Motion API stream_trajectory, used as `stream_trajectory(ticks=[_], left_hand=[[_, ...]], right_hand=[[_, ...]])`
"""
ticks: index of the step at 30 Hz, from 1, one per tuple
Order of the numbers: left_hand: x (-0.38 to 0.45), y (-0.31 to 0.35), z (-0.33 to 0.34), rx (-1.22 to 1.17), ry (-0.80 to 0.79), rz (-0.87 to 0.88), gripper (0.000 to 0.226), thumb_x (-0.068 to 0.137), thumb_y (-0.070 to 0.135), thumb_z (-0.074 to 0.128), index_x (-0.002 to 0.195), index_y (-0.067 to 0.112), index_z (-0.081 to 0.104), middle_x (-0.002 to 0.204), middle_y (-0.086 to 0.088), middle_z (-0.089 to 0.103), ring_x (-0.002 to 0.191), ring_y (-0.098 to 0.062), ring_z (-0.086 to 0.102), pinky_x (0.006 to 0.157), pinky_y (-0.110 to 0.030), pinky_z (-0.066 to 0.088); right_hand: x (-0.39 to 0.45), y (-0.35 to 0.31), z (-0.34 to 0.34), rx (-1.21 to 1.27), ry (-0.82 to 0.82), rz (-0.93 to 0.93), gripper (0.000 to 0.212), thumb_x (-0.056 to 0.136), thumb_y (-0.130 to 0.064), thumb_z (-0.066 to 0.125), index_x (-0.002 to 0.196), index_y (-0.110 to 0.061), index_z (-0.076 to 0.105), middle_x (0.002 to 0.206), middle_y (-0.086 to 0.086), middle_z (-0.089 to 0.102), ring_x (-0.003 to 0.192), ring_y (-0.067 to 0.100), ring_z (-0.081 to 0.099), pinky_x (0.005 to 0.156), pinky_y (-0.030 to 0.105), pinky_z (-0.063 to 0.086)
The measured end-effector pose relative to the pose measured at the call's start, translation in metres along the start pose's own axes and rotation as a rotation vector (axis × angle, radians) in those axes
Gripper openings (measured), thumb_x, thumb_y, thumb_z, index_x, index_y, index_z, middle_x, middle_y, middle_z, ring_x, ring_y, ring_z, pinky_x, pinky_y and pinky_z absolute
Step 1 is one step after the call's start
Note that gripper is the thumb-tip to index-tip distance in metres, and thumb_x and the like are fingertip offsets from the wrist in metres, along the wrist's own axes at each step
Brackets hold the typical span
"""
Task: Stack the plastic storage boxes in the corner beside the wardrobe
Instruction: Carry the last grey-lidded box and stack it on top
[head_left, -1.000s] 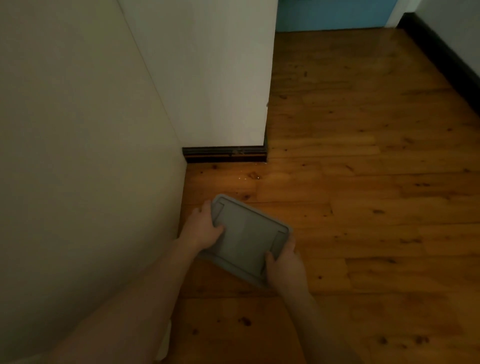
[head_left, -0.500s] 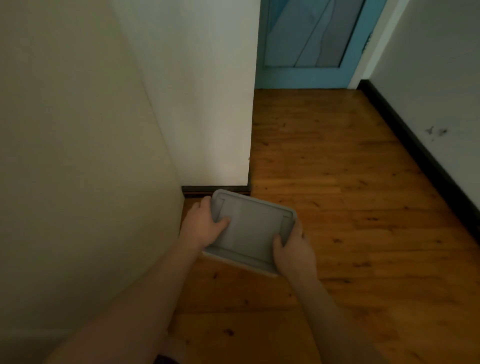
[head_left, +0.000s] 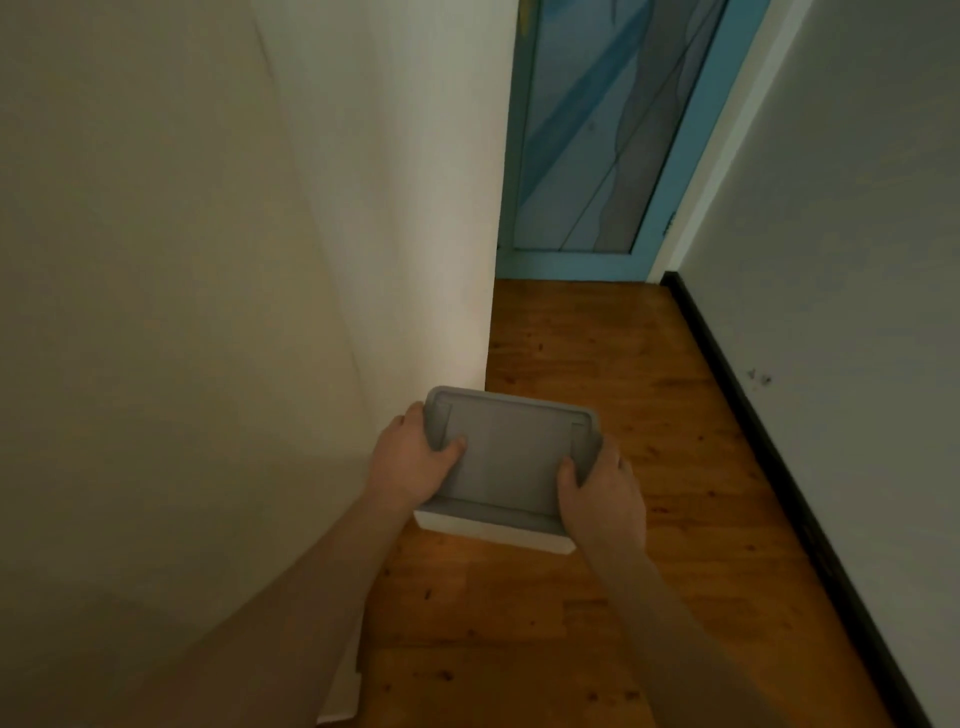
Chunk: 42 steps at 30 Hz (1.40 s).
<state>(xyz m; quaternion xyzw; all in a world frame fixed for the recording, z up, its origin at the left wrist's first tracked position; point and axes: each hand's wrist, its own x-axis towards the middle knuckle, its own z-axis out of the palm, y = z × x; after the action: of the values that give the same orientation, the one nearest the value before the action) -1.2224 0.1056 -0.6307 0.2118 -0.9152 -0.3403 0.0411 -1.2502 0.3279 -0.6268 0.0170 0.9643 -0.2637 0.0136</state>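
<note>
A plastic storage box (head_left: 511, 457) with a grey lid and whitish body is held above the wooden floor, near the corner between the cream wall and the white wardrobe side (head_left: 415, 208). My left hand (head_left: 413, 460) grips its left end, thumb on the lid. My right hand (head_left: 602, 491) grips its right end, thumb on the lid. The box hides the floor of the corner behind it.
The cream wall (head_left: 156, 312) runs along the left. A blue door (head_left: 587, 145) stands at the end of the passage. A white wall with a black skirting board (head_left: 753, 431) bounds the right. Wooden floor (head_left: 597, 597) lies between.
The view has tilted up, showing more of the blue door. The box has turned squarer to me, and it now covers the dark base of the wardrobe.
</note>
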Motion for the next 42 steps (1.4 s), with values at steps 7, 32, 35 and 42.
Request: stream_trajectory(ticks=[7, 32, 35, 42], left_hand=[[-0.038, 0.101, -0.126, -0.028, 0.083, 0.042, 0.048, 0.083, 0.058, 0.060, 0.108, 0.018, 0.055, 0.097, -0.001, 0.064, 0.086, -0.020, 0.061, 0.076, -0.037, 0.053], [-0.299, 0.231, -0.273, 0.006, 0.293, 0.107, 0.048, 0.087, 0.054, 0.060, 0.115, 0.015, 0.054, 0.102, -0.002, 0.058, 0.087, -0.017, 0.055, 0.072, -0.028, 0.044], [-0.344, 0.228, -0.277, -0.005, 0.298, 0.088, 0.047, 0.086, 0.055, 0.060, 0.115, 0.018, 0.054, 0.103, -0.001, 0.060, 0.088, -0.017, 0.057, 0.073, -0.029, 0.049], [-0.420, 0.223, -0.305, -0.026, 0.351, 0.062, 0.047, 0.087, 0.048, 0.063, 0.121, 0.018, 0.052, 0.109, 0.002, 0.060, 0.087, -0.014, 0.051, 0.072, -0.027, 0.044]], right_hand=[[-0.028, -0.075, -0.145, 0.067, 0.097, -0.053, 0.067, 0.096, -0.046, 0.049, 0.149, -0.011, 0.030, 0.139, 0.010, 0.049, 0.121, 0.027, 0.052, 0.093, 0.037, 0.048], [-0.210, -0.079, -0.373, 0.217, 0.219, -0.300, 0.047, 0.090, -0.039, 0.053, 0.127, -0.010, 0.053, 0.111, 0.010, 0.060, 0.091, 0.022, 0.058, 0.073, 0.035, 0.052], [-0.240, -0.070, -0.382, 0.204, 0.199, -0.331, 0.047, 0.091, -0.037, 0.054, 0.129, -0.011, 0.052, 0.112, 0.010, 0.060, 0.092, 0.022, 0.058, 0.071, 0.032, 0.049], [-0.295, -0.077, -0.393, 0.210, 0.153, -0.377, 0.045, 0.093, -0.037, 0.052, 0.131, -0.012, 0.052, 0.111, 0.009, 0.060, 0.089, 0.019, 0.055, 0.070, 0.031, 0.045]])
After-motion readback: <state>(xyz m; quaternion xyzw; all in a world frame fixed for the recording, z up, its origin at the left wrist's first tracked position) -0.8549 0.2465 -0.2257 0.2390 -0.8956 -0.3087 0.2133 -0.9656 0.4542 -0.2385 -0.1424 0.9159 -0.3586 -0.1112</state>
